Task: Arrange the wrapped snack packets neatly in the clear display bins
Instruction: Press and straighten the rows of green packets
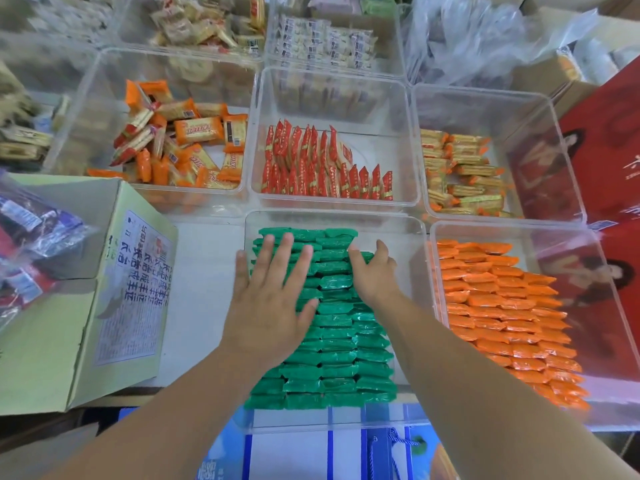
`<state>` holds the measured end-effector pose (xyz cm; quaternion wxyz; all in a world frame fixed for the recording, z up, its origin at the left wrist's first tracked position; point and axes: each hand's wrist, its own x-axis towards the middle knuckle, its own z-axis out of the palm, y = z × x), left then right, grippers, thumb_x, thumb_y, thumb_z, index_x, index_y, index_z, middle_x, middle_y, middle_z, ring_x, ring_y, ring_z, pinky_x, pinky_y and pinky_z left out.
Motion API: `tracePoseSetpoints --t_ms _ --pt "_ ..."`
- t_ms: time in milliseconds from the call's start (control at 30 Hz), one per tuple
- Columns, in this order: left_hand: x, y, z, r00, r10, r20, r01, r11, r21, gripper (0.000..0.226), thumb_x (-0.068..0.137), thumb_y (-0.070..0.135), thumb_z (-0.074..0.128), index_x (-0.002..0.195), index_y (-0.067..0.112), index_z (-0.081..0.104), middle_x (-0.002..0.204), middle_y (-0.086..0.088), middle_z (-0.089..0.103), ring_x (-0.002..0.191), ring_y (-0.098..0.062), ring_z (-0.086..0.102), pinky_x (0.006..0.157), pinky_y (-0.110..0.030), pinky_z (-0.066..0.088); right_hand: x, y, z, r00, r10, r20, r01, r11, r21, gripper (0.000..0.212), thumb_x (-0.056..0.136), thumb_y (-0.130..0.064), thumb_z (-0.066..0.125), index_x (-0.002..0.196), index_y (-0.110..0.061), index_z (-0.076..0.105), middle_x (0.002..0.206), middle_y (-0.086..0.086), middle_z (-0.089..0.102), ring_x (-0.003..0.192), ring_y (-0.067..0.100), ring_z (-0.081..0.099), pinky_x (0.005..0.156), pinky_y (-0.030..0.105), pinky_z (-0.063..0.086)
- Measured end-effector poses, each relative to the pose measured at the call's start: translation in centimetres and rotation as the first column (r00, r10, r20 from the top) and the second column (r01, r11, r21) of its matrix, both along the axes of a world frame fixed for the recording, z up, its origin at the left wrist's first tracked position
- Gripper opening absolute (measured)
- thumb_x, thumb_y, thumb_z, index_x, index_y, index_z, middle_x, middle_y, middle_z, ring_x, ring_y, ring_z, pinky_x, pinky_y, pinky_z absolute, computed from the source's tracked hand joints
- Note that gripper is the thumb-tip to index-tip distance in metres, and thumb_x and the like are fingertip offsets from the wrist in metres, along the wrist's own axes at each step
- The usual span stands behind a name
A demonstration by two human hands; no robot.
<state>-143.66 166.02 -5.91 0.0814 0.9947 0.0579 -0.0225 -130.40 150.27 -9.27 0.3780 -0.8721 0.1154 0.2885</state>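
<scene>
Pressed green packets (339, 358) flat under wide-spread left fingers (284, 258), right fingers (381, 251) tucked among them, grip not discernible; best squared by gentle, even pushes inward.

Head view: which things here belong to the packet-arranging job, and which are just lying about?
In the job: green wrapped snack packets in rows; clear plastic bin holding them; left hand flat on them; right hand touching them; neighbouring orange wrapped packets.
Lying about: pale green cardboard box; red printed gift box; crumpled clear plastic bag; blue-and-white paper bag.
</scene>
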Motion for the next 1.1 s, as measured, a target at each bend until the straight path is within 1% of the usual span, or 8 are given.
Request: tracePoseSetpoints --t_ms 133,267,433,567,667,867,1000,1100 --pt "3.3 -0.6 -1.2 0.986 -0.044 -0.159 0.045 0.999 -0.002 0.077 0.095 0.070 0.004 0.158 0.029 -0.016 0.166 -0.005 -0.019 0.152 -0.029 -0.022 0.121 -0.057 -0.012 -1.5 0.0 -0.5 0.983 0.092 0.157 -0.090 0.996 -0.022 0.092 0.082 -0.082 0.036 0.156 -0.036 0.007 0.165 -0.006 0.006 0.146 0.032 0.030 0.111 0.053 0.037" --pt "4.5 -0.2 -3.2 0.952 0.038 -0.303 -0.042 0.999 -0.008 0.082 0.091 0.072 -0.005 0.152 0.023 -0.031 0.159 -0.006 -0.039 0.147 -0.028 -0.034 0.121 -0.056 -0.012 -1.6 -0.4 -0.8 0.962 0.241 0.130 -0.236 0.970 -0.048 0.118 0.063 -0.091 0.054 0.156 -0.039 0.003 0.165 -0.011 -0.005 0.150 0.027 0.021 0.115 0.053 0.034" --pt "4.6 -0.1 -4.1 0.949 0.051 -0.312 -0.067 0.997 -0.042 0.077 0.089 0.072 -0.015 0.148 0.027 -0.037 0.154 -0.002 -0.047 0.143 -0.025 -0.041 0.119 -0.054 -0.018 -1.0 -1.4 -1.2 0.951 0.287 0.119 -0.290 0.957 0.007 0.121 0.063 -0.085 0.062 0.157 -0.037 0.004 0.165 -0.006 0.000 0.151 0.023 0.017 0.118 0.049 0.030" --pt "4.6 0.1 -4.7 0.959 0.065 -0.276 -0.079 0.996 -0.039 0.073 0.094 0.064 -0.004 0.149 0.028 -0.035 0.153 0.000 -0.047 0.143 -0.024 -0.042 0.116 -0.052 -0.024 -1.4 -1.2 -1.8 0.958 0.224 0.177 -0.224 0.974 -0.020 0.108 0.067 -0.073 0.070 0.154 -0.039 0.014 0.159 -0.005 0.017 0.140 0.021 0.038 0.109 0.046 0.044" --pt "4.7 0.0 -5.0 0.963 0.073 -0.258 -0.087 0.995 -0.043 0.072 0.096 0.062 0.003 0.145 0.030 -0.039 0.155 0.000 -0.045 0.144 -0.024 -0.040 0.116 -0.052 -0.025 -1.5 -0.7 -1.9 0.963 0.208 0.174 -0.202 0.978 -0.053 0.106 0.067 -0.069 0.071 0.152 -0.046 0.013 0.157 -0.006 0.019 0.134 0.021 0.045 0.101 0.045 0.050" --pt "4.8 -0.7 -4.8 0.967 0.093 -0.236 -0.091 0.996 0.019 0.074 0.100 0.058 0.012 0.145 0.027 -0.038 0.161 -0.004 -0.034 0.148 -0.029 -0.032 0.116 -0.059 -0.021 -0.8 -0.3 -1.2 0.946 0.308 0.098 -0.289 0.942 -0.174 0.100 0.071 -0.068 0.072 0.153 -0.049 0.017 0.160 -0.002 0.010 0.136 0.027 0.042 0.103 0.045 0.047" --pt "5.1 -0.7 -3.0 0.984 0.028 -0.176 -0.006 0.992 0.124 0.075 0.100 0.061 0.014 0.159 0.024 -0.014 0.167 -0.008 -0.019 0.151 -0.034 -0.022 0.115 -0.062 -0.017 0.2 0.2 0.3 0.893 0.444 0.070 -0.369 0.813 -0.450 0.100 0.068 -0.083 0.062 0.152 -0.051 0.018 0.165 0.009 -0.007 0.150 0.039 0.006 0.119 0.055 0.020" --pt "4.8 0.7 -0.8 0.996 0.082 -0.028 -0.078 0.989 0.125 0.081 0.094 0.066 0.032 0.159 0.022 0.011 0.167 -0.012 0.008 0.152 -0.037 0.000 0.117 -0.060 -0.011 0.2 0.3 1.2 0.856 0.509 0.086 -0.389 0.745 -0.542 0.101 0.065 -0.088 0.058 0.151 -0.048 0.024 0.164 0.018 0.002 0.151 0.040 -0.002 0.120 0.055 0.011"
